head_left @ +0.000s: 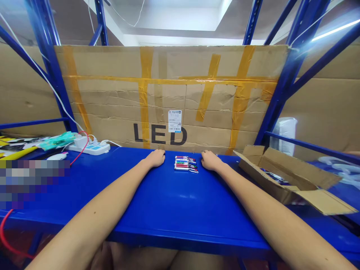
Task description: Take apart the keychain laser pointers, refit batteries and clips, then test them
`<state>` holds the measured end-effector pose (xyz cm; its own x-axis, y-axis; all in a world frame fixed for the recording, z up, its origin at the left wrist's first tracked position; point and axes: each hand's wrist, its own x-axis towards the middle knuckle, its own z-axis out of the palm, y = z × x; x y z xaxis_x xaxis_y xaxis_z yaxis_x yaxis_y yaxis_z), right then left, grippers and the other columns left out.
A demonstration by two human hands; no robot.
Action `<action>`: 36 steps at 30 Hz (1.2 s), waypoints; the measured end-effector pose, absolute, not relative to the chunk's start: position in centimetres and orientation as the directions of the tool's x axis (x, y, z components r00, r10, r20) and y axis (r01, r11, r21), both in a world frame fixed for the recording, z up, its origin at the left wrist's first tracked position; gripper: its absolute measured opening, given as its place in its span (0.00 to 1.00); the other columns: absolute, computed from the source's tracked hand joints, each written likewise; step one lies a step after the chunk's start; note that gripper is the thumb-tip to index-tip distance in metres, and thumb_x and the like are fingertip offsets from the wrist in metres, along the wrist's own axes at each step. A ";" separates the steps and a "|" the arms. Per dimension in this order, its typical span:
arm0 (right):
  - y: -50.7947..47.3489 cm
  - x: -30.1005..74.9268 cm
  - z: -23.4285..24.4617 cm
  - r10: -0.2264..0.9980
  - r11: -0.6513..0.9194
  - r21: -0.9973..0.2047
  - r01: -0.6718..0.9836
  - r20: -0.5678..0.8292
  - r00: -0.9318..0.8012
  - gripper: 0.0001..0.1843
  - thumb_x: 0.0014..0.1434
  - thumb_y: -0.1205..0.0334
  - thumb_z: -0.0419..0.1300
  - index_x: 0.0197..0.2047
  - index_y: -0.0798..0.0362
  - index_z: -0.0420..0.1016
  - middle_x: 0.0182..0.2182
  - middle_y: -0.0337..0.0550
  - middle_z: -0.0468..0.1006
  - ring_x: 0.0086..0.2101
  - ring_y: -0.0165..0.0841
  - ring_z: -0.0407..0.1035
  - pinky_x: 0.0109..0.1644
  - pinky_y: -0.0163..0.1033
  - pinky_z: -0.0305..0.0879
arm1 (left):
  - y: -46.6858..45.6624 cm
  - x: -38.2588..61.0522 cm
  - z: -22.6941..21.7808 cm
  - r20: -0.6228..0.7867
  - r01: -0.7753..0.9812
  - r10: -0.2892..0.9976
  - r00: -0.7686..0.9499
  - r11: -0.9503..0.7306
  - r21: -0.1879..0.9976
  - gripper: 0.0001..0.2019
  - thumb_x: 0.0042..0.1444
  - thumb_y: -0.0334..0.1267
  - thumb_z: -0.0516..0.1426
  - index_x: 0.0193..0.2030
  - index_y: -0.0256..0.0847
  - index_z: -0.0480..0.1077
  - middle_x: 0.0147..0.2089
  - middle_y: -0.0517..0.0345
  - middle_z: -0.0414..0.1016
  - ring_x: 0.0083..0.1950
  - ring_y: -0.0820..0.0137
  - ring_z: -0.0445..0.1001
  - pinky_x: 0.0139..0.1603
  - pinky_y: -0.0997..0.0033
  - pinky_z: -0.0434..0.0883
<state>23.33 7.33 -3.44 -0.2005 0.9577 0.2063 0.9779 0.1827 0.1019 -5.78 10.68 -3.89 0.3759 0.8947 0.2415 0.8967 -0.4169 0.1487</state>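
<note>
My left hand (155,158) rests on the blue table with its fingers curled in, near the back edge. My right hand (210,160) lies in the same way on the other side, also curled into a loose fist. Nothing shows in either hand. Between them, touching neither, is a neat stack-like row of several small metallic keychain flashlights (185,164). They are red, purple, blue, green and silver, lying side by side, with carabiner clips at their right ends.
An opened cardboard box (267,178) with some carabiner pieces inside stands to the right. A white power strip (92,147) with cables sits at the left, beside teal and yellow packaging (56,141). A large cardboard sheet (118,97) walls off the back between blue posts.
</note>
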 end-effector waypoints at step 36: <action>0.8 21.8 0.1 0.969 0.211 -0.223 0.952 0.172 -0.175 0.10 0.56 0.64 0.56 0.34 0.56 0.79 0.34 0.51 0.81 0.34 0.37 0.74 0.33 0.35 0.60 | 0.9 1.5 -0.7 0.277 0.571 0.526 0.804 -0.812 -0.118 0.09 0.59 0.36 0.50 0.37 0.40 0.71 0.42 0.51 0.75 0.43 0.63 0.74 0.39 0.67 0.69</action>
<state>21.78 0.79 0.11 -0.1751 0.9695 0.1717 0.9516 0.2114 -0.2231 1.54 0.92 -0.69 0.8043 0.5258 0.2767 0.5714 -0.8122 -0.1175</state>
